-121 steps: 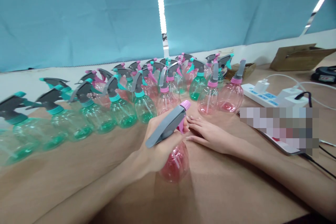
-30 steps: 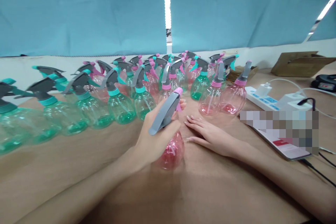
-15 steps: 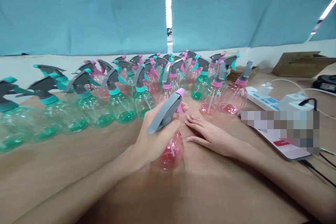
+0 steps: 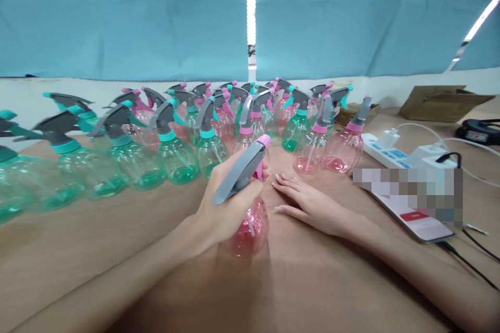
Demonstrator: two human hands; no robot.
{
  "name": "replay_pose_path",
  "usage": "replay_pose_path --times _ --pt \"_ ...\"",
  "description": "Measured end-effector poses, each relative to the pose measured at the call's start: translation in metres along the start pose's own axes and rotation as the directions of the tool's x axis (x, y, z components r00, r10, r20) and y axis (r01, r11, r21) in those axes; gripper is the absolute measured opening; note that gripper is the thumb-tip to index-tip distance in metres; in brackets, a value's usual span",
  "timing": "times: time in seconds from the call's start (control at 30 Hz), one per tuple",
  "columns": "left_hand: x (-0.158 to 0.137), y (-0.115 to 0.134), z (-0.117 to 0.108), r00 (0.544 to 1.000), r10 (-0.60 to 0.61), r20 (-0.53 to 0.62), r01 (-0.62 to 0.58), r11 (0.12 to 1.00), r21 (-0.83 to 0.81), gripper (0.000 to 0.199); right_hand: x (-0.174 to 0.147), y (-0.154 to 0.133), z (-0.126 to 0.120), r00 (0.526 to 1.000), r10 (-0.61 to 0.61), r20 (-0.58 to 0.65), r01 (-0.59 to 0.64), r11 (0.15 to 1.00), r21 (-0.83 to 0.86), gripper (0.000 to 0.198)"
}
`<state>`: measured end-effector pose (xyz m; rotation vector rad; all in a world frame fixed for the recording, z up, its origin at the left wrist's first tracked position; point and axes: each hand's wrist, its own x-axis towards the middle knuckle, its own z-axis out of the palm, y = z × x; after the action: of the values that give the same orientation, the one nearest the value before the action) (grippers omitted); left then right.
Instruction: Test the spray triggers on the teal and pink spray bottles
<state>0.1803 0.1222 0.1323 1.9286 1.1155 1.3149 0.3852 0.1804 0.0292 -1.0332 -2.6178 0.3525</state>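
My left hand (image 4: pixel 224 203) is wrapped round the neck of a pink spray bottle (image 4: pixel 252 231) with a grey and pink trigger head, near the middle of the view. The bottle is see-through, and a pale tube shows inside it. Its collar is hidden by my fingers. To the right of it, my right hand (image 4: pixel 308 203) lies flat on the wooden table (image 4: pixel 312 281), fingers stretched out and holding nothing. Beyond that hand stand two pink spray bottles (image 4: pixel 310 153) with a little pink liquid. Green spray bottles (image 4: pixel 179 158) form a row on the left.
More pink and green spray bottles crowd the back. On the right are a white power strip (image 4: pixel 380 152) with chargers and cables, a phone (image 4: pixel 425 223) with a partly blurred screen, an opened cardboard box (image 4: pixel 433 104) and a black device (image 4: pixel 478 131). A blue curtain (image 4: pixel 136 21) hangs behind.
The view has shifted slightly, so most things sit a little further left. My left hand keeps its grip on the pink spray bottle; my right hand still lies flat.
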Motion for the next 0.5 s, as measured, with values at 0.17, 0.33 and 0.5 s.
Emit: replay_pose_path --times 0.17,0.33,0.5 --pt "-0.0003 -0.0017 0.0005 0.999 -0.034 0.007 0.034 0.999 -0.033 0.013 0.0010 -0.0006 -0.0024 1.000 0.004 0.022 -0.004 1.000 0.000 0.069" --pt "0.0001 -0.0058 -0.0003 0.997 -0.072 0.010 0.072 0.997 -0.030 0.015 0.0012 -0.0015 -0.0040 0.999 0.006 0.043 -0.005 1.000 -0.018 0.070" --pt "0.0002 -0.0075 0.0011 0.994 -0.108 0.027 0.108 0.994 0.002 0.018 0.0004 0.0005 -0.0023 1.000 -0.005 0.007 0.005 1.000 0.009 0.067"
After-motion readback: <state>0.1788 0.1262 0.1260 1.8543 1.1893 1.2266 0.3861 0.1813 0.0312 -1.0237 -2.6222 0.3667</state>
